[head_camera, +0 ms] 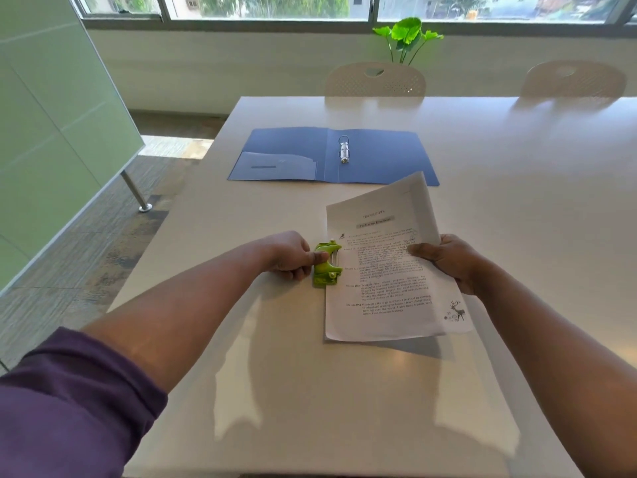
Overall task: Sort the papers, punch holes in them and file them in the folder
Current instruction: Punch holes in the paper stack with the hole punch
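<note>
A small green hole punch (326,267) stands on the white table (310,391), and my left hand (291,255) grips it from the left, thumb on its lever. A thin stack of printed papers (386,281) lies with its left edge in the punch's slot. My right hand (451,262) holds the stack's right edge, lifting that side off the table. Farther back, a blue ring folder (289,155) lies open and flat, its metal rings (344,151) standing at the spine.
Two white chairs (375,79) (574,79) stand at the table's far edge, with a green plant (406,36) behind the first. A green partition panel (44,115) on a metal leg stands to the left, beyond the table's left edge.
</note>
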Demonstrator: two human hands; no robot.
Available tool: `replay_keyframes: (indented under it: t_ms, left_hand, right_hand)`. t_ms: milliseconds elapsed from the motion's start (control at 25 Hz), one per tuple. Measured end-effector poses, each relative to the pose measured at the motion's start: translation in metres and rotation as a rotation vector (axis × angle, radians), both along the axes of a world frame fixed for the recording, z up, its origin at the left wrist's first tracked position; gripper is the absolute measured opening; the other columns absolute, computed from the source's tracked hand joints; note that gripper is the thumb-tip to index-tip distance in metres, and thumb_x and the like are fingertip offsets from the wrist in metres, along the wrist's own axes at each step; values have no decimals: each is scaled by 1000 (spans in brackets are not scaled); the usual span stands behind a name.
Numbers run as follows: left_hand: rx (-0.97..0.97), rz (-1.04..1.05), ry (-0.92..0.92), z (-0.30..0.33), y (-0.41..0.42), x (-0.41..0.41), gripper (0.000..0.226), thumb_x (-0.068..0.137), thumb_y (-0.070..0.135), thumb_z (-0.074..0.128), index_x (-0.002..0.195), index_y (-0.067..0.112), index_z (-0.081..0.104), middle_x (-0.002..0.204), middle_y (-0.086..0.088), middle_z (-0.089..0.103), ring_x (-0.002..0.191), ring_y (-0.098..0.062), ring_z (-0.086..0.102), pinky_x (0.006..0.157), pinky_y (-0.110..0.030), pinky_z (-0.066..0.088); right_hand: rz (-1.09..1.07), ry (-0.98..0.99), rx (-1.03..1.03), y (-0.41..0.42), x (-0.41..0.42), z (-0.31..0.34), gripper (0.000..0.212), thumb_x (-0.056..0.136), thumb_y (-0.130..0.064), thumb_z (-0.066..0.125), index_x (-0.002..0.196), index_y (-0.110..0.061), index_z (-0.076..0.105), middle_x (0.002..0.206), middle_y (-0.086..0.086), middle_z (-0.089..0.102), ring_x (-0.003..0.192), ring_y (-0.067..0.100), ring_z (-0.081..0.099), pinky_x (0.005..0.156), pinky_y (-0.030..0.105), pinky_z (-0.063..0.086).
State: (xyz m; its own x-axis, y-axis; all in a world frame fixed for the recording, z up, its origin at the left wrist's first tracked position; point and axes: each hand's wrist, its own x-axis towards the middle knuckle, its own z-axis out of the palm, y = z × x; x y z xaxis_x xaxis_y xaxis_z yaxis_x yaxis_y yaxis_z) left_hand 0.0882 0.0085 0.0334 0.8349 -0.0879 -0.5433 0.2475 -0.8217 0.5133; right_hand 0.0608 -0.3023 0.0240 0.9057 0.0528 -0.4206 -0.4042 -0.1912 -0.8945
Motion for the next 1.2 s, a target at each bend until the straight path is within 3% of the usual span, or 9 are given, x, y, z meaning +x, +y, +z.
replay_keyframes:
  t_ms: [160,440,720,840,920,1000,1080,1200]
  left_hand:
    - [-11,-20,-33,13,-10,-7,48,98,56,55,97,11,70,80,-2,70,63,-16,62,55,-24,48]
    - [68,-33,-100,15,-17,-16,45,98,55,54,100,12,64,91,-4,70,72,-21,68,58,-27,48]
    - [257,-97,-382,24,-21,-16,42,88,52,68,110,18,61,110,-2,64,98,-21,59,82,-38,50]
    - [-5,19,-637,34,-50,-16,38,89,40,71,116,15,62,115,-3,63,104,-21,59,88,-38,52]
    - [-286,151,-560,40,-81,-17,42,91,35,72,124,12,59,117,-3,62,106,-21,59,93,-38,54]
    - [-517,254,-262,40,-112,-19,46,92,29,73,129,9,54,121,-8,63,109,-26,63,98,-42,55]
    - [-683,297,35,34,-137,-22,34,96,21,68,123,7,54,116,-12,70,104,-31,69,98,-47,56]
    - [-764,315,108,22,-164,-25,18,98,9,63,115,4,58,104,-13,75,93,-31,74,90,-46,61]
  right_hand:
    - [1,-15,-8,1,1,7,19,95,-14,68,114,-15,67,103,13,78,85,36,78,69,49,64]
    - [-25,-29,16,-6,-7,10,13,97,-7,64,108,-7,70,87,9,80,68,26,77,55,36,62]
    - [-97,-23,52,-39,-24,15,12,97,-6,63,106,-8,70,87,10,79,66,26,77,52,34,61]
    - [-135,-30,88,-62,-33,19,16,97,-6,63,112,-7,69,96,14,78,69,28,77,53,35,61]
    - [-169,-36,128,-76,-39,21,19,97,-8,63,115,-5,69,99,16,78,71,30,77,54,36,62]
    - [-207,-41,174,-90,-46,21,24,96,-9,64,119,-4,68,105,19,77,75,31,77,57,37,62]
    - [-227,-44,217,-106,-53,19,28,96,-10,64,123,-4,67,112,21,76,80,34,77,60,39,63]
    - [-245,-32,225,-130,-64,16,29,95,-11,65,124,-6,67,114,20,75,85,35,77,64,42,64]
